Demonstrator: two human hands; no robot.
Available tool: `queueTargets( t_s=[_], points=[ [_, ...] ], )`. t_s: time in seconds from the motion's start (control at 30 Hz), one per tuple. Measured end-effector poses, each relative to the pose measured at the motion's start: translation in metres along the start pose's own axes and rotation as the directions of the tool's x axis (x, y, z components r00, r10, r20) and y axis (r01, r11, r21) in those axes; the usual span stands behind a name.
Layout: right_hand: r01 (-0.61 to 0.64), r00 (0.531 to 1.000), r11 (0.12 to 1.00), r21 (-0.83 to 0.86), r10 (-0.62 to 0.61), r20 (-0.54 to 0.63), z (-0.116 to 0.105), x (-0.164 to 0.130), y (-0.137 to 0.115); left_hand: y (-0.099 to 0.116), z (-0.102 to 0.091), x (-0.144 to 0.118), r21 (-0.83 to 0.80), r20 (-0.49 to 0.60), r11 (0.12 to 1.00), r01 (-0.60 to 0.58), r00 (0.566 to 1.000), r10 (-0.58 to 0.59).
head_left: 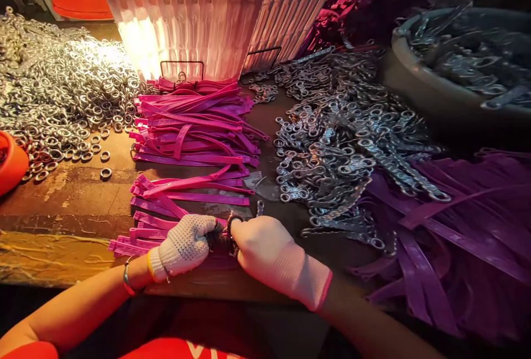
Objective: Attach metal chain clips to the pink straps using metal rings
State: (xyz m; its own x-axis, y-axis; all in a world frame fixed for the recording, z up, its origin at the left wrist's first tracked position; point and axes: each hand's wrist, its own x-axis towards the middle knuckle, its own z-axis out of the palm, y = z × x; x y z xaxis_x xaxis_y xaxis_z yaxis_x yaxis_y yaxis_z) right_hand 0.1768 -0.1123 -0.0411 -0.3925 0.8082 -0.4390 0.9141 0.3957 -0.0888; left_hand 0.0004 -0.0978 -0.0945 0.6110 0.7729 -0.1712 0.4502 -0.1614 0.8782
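Observation:
My left hand point(182, 245), in a white dotted glove with dark fingertips, is closed in a pinch at the front of the bench. Close against it, my right hand point(265, 245) is also closed, in a pale glove with a pink cuff. A short bit of pink strap point(223, 222) shows between the fingers; the rest of what they grip is hidden. A dark loop sits at the right thumb, and I cannot tell if it is a ring or glove edge. Just beyond both hands lie rows of pink straps point(194, 126).
Metal rings point(78, 82) are heaped at left beside an orange container point(11, 162). Twisted metal links point(332, 143) pile up at right, below a dark tub point(415, 71). Purple straps point(464, 226) spread at far right. A corrugated panel point(194, 16) stands at the back.

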Motion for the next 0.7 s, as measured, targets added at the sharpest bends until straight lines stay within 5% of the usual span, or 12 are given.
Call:
queueTargets(
  t_s=[0.1,0.27,0.4,0.47,0.57,0.63,0.7],
  points=[
    [0.086,0.996,0.996,-0.028,-0.086,-0.022,0.001,0.000,0.002,-0.002,-0.003,0.000,0.031,0.027,1.000,0.000,1.000,-0.001],
    [0.037,0.994,0.999,-0.030,-0.040,-0.102,0.003,-0.010,-0.004,0.009,-0.014,0.004,-0.017,0.100,0.999,0.035,0.994,-0.033],
    [0.056,0.979,0.998,0.008,-0.053,-0.199,0.007,-0.025,0.005,0.024,-0.021,0.005,-0.269,0.157,0.954,0.132,0.983,-0.092],
    [0.058,0.949,0.998,0.033,-0.045,-0.313,0.010,-0.033,0.026,0.030,-0.024,0.005,-0.464,0.132,0.854,0.234,0.972,-0.195],
    [-0.128,0.897,0.991,-0.032,0.102,-0.429,0.017,-0.034,0.070,0.038,-0.028,0.006,-0.733,0.161,0.590,0.338,0.929,-0.333],
    [-0.239,0.903,0.960,-0.147,0.164,-0.398,0.023,-0.028,0.097,0.042,-0.032,0.008,-0.845,0.230,0.377,0.379,0.895,-0.383],
    [-0.260,0.922,0.940,-0.219,0.175,-0.344,0.028,-0.019,0.114,0.044,-0.035,0.009,-0.881,0.269,0.260,0.397,0.869,-0.415]
  ],
)
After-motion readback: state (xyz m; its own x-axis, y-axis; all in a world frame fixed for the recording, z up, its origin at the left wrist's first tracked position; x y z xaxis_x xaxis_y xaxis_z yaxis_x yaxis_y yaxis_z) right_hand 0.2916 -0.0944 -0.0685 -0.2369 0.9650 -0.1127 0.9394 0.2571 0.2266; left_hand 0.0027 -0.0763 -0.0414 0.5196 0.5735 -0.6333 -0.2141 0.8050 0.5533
